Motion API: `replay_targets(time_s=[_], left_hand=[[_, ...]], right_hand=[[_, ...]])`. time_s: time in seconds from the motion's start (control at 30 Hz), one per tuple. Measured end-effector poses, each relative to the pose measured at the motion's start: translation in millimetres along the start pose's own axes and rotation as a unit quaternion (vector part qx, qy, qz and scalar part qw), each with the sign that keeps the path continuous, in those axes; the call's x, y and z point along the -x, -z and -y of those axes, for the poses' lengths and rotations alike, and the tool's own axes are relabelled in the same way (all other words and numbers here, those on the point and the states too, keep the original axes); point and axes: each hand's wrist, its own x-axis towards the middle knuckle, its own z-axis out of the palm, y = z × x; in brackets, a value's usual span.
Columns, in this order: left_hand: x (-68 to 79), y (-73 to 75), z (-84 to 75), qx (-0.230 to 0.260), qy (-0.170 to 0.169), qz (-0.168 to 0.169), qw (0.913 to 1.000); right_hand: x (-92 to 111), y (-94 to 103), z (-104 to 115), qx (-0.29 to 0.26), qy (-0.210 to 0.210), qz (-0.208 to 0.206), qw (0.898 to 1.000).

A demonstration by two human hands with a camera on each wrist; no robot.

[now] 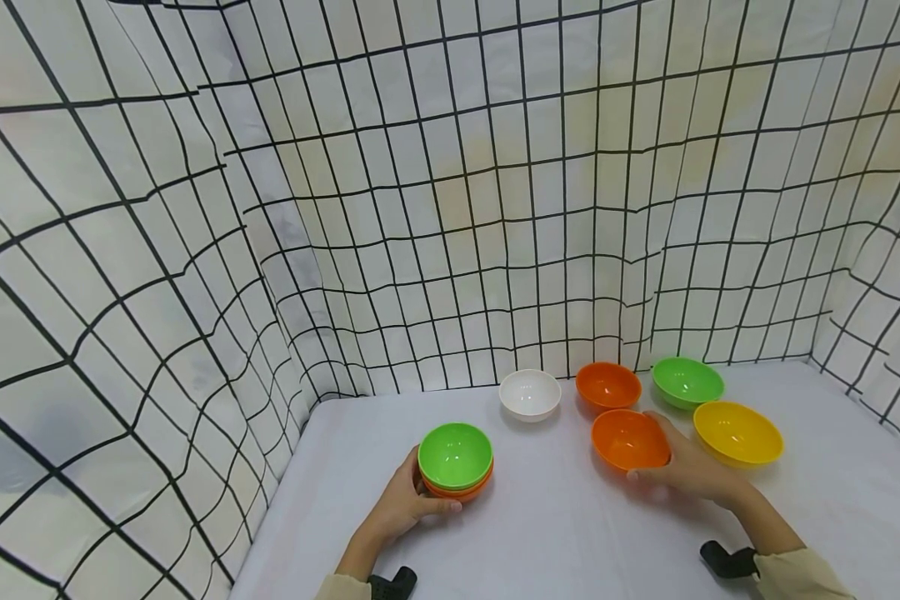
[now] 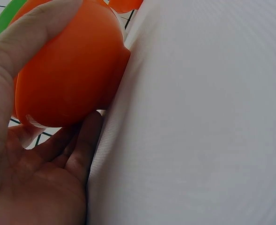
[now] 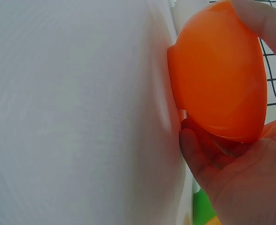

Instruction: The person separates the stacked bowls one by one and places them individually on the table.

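**Both hands on bowls, white table**

Left hand (image 1: 405,504) cups the stacked bowls (image 1: 456,462) (green nested in orange), likely steadying them. Right of the stack, right hand (image 1: 686,467) grips an orange bowl (image 1: 628,439) by its side, fingers curled underneath. White bowl (image 1: 529,393) sits behind.

white table (image 1: 540,517) | bowls: white (image 1: 529,393), two orange, green, yellow; green-on-orange stack (image 1: 455,461)
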Motion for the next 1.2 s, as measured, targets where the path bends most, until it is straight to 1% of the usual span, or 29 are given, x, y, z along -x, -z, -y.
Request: replay_targets(time_s=[0.2,0.4,0.73,0.97,1.2], left_hand=[[0.2,0.0,0.2,0.001,-0.003,0.0,1.0],[0.3,0.2,0.7,0.002,-0.005,0.001,1.0],[0.3,0.7,2.3,0.0,-0.003,0.0,1.0],[-0.3,0.8,2.8,-0.002,0.0,0.004,1.0],[-0.4,1.4,4.5,-0.006,-0.006,0.005,1.0]], right_hand=[[-0.5,0.5,0.5,0.001,0.0,-0.009,1.0],[0.4,-0.3,2.4,0.0,0.002,-0.007,1.0],[0.7,0.1,6.7,-0.001,-0.016,-0.006,1.0],[1.3,-0.1,5.1,0.005,-0.008,-0.007,1.0],[1.1,-1.1,5.3,-0.002,-0.021,-0.004,1.0]])
